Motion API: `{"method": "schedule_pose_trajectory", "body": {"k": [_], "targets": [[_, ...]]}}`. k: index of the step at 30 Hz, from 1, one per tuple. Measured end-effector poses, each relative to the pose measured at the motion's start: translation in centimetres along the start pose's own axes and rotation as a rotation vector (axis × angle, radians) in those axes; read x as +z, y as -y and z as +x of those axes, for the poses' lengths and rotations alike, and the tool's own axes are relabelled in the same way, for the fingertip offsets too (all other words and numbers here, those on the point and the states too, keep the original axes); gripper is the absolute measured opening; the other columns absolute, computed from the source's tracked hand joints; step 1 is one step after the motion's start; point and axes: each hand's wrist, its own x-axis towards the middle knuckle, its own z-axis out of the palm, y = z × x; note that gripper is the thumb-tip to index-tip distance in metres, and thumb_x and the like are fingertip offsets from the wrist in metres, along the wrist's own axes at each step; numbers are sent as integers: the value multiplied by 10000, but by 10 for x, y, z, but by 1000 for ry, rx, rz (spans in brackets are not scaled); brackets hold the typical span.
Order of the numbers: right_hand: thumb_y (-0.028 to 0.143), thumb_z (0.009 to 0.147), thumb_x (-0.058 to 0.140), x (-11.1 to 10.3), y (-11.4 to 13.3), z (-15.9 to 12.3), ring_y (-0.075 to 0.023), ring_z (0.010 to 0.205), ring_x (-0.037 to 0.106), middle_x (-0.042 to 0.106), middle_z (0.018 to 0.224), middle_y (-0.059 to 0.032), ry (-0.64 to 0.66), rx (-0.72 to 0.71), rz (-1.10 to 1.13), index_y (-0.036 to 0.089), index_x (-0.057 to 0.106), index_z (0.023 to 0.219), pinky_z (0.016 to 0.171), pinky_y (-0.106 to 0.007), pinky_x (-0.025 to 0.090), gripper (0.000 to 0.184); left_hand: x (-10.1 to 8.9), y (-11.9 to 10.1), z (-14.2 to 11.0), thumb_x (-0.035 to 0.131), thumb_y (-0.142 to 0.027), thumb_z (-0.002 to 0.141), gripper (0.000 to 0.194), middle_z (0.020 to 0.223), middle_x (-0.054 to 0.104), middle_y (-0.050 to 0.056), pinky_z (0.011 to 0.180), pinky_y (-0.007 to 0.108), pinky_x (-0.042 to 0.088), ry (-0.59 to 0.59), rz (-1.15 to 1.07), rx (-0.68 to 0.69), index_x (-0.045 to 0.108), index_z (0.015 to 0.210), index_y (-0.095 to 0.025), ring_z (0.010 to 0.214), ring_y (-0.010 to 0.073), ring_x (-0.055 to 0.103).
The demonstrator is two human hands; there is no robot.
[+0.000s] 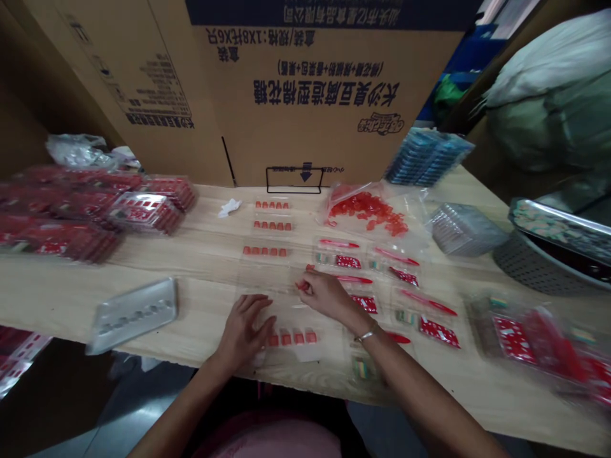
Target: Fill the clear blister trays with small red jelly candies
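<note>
My left hand (245, 327) lies flat with fingers spread on a clear plastic tray (281, 318) near the table's front edge. That tray carries a row of small red pieces (291, 338). My right hand (324, 294) is pinched on a small red piece (301, 286) just above the same tray; a bracelet is on its wrist. Three more clear trays with rows of red pieces (272, 226) lie in a column behind, toward the cardboard box.
A big cardboard box (305, 95) walls the table's back. Stacks of red packed trays (86, 210) sit left, an empty clear tray (133, 313) front left. A bag of red pieces (367, 211), red-printed packets (405, 299), clear trays (463, 229) and a basket (548, 248) are right.
</note>
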Motion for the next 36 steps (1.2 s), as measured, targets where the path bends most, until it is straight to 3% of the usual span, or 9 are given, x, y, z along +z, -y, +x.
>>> {"method": "schedule_pose_trajectory", "body": {"k": [2, 5, 7, 9, 13, 17, 24, 31, 36], "targets": [[182, 861, 508, 1, 5, -8, -116, 682, 569, 617, 765, -7, -11, -4, 157, 159, 581, 858, 618, -216, 432, 77, 6, -10, 6, 658, -273, 745, 207, 964, 695, 67, 847, 382, 470, -62, -289, -180, 679, 941, -207, 916, 222, 616], [309, 848, 549, 5, 13, -18, -101, 621, 535, 588, 717, 17, -1, 6, 653, 160, 577, 839, 563, -210, 415, 152, 19, -25, 15, 704, -315, 702, 183, 799, 710, 37, 750, 324, 504, -48, -681, -438, 690, 828, -182, 760, 181, 641], [371, 795, 612, 9, 17, -25, -96, 594, 507, 568, 688, 26, 10, 48, 952, 162, 577, 797, 553, -216, 399, 212, 26, -32, 15, 699, -344, 707, 185, 729, 707, 24, 688, 302, 513, -33, -772, -495, 679, 771, -172, 682, 160, 641], [397, 754, 655, 13, 21, -33, -90, 576, 477, 547, 661, 34, 1, 102, 1055, 165, 579, 770, 542, -214, 382, 245, 30, -36, 9, 726, -348, 686, 194, 685, 700, 9, 648, 277, 509, -49, -830, -541, 664, 727, -169, 634, 142, 632], [402, 739, 678, 23, 31, -47, -92, 580, 463, 538, 660, 32, -70, 183, 1103, 170, 568, 734, 546, -220, 381, 256, 29, -40, -6, 831, -309, 569, 252, 595, 661, -27, 597, 221, 477, -90, -996, -671, 638, 626, -159, 567, 103, 592], [417, 738, 680, 28, 39, -53, -94, 575, 466, 520, 637, 39, -85, 199, 1149, 175, 550, 728, 539, -215, 382, 274, 27, -44, -11, 855, -296, 555, 265, 614, 679, -24, 568, 193, 452, -76, -1140, -772, 659, 671, -161, 537, 80, 572], [457, 726, 678, 31, 44, -61, -106, 593, 530, 571, 652, 23, -27, 211, 1156, 167, 563, 746, 554, -214, 397, 312, 23, -47, -17, 866, -261, 569, 242, 657, 663, 6, 672, 192, 465, 145, -1424, -942, 673, 641, -133, 628, 82, 589], [466, 703, 687, 43, 44, -64, -98, 580, 500, 548, 641, 31, -64, 215, 1172, 170, 547, 728, 535, -206, 355, 328, 34, -36, -25, 841, -301, 608, 242, 588, 605, -12, 590, 193, 401, 99, -1429, -785, 651, 609, -152, 583, 88, 523], [438, 700, 685, 40, 52, -63, -97, 589, 467, 527, 635, 32, -131, 259, 1133, 171, 538, 702, 549, -211, 356, 305, 26, -45, -21, 822, -303, 638, 231, 640, 622, -7, 650, 203, 408, 56, -1333, -818, 644, 628, -156, 643, 101, 540]]}}
